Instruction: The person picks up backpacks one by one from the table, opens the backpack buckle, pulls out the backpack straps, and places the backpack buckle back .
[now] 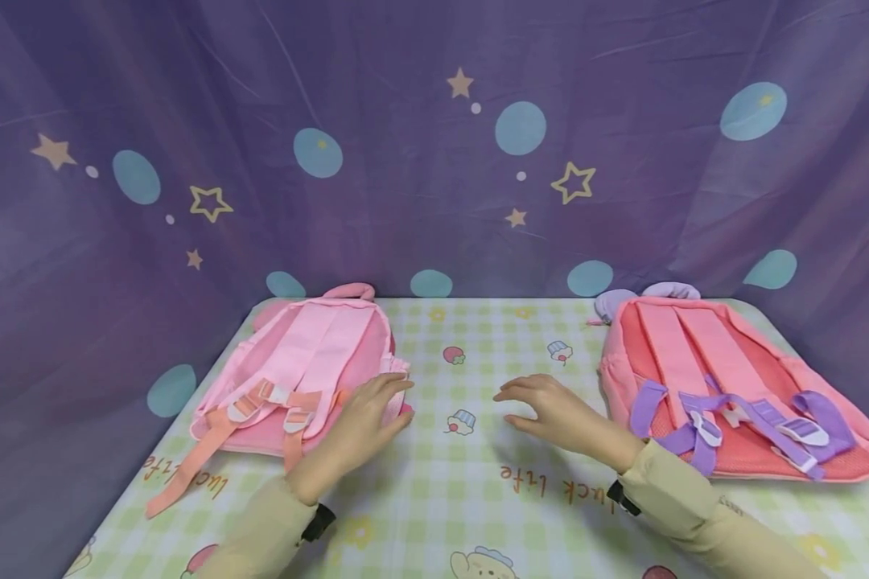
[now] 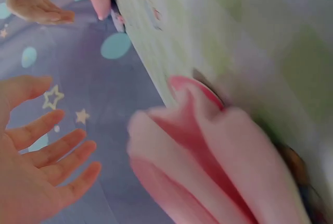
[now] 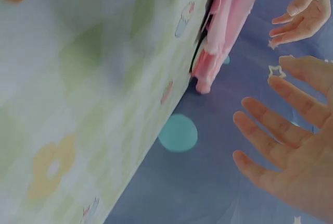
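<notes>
Two child-size backpacks lie strap side up on a checked tablecloth. The pale pink backpack (image 1: 311, 346) with orange webbing straps is on the left; the coral pink backpack (image 1: 702, 354) with purple straps is on the right. My left hand (image 1: 365, 418) hovers by the right edge of the pale pink backpack, fingers spread and relaxed, holding nothing. Its open palm shows in the left wrist view, beside the bag's pink side fabric (image 2: 208, 161). My right hand (image 1: 550, 410) hangs over the cloth left of the coral backpack, fingers loosely bent, nothing in it.
The green-and-white checked tablecloth (image 1: 471, 482) carries printed cupcakes, strawberries and lettering. Behind the table hangs a purple curtain (image 1: 405, 225) with stars and blue ovals. Loose orange strap (image 1: 188, 470) trails off the left bag onto the cloth.
</notes>
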Tool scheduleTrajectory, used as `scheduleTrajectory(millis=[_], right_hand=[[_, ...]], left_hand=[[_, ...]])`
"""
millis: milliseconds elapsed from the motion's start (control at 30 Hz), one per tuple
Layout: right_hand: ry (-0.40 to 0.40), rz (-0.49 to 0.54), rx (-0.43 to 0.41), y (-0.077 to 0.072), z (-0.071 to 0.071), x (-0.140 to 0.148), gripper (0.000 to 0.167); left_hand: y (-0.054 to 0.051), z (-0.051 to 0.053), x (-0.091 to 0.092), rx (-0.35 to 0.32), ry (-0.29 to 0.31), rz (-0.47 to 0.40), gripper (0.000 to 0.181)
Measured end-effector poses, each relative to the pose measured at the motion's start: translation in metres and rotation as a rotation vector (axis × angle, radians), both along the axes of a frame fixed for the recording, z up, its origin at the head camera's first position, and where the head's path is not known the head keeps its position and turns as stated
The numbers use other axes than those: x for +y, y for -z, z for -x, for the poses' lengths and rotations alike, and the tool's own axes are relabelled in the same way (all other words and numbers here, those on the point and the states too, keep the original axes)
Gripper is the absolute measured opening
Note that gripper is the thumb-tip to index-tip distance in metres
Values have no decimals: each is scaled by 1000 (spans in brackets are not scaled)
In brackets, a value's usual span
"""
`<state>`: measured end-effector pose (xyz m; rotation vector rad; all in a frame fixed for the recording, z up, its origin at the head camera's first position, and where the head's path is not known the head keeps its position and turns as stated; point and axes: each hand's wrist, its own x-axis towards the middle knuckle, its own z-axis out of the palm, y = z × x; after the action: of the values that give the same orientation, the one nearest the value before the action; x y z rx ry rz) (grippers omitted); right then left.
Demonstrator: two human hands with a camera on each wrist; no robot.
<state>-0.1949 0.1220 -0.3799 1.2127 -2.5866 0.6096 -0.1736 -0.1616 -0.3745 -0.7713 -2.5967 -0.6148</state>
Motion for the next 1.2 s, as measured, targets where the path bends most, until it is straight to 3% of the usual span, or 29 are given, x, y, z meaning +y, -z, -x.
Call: scheduleTrajectory(millis=[200,533,900,1200], right_hand=[[-77,11,2,6,5,-22,25],[-129,10,-72,7,6,-56,25],[-141,22,-194,9,11,-89,30],[-157,9,-262,7,8,-115,36]], left_hand=[[3,-5,-23,13,-40,-1,36],[2,-7,-64,115,-91,-47,38],[-7,-11,-101,131,-151,-85,41],[-7,-17,-127,117,-197,-80,42]])
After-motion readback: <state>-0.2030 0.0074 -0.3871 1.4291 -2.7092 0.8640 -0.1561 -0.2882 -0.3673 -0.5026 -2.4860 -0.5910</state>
